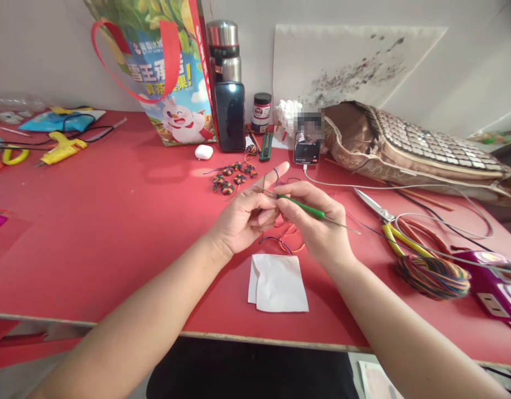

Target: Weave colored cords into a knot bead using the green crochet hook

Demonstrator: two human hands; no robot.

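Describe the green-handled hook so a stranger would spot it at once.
On the red table, find the folded white paper near the front edge. Just beyond it, the right grip holds the hook. Unlike the green cutter farther back, its handle has thin metal poking from both ends.

2 bare hands: left hand (249, 215) left of the grip point, right hand (319, 221) right of it. Left forearm (155, 302) and right forearm (383, 310) bare too, tapering to the wrists. Plain black clothing (251, 368) well below the grip.
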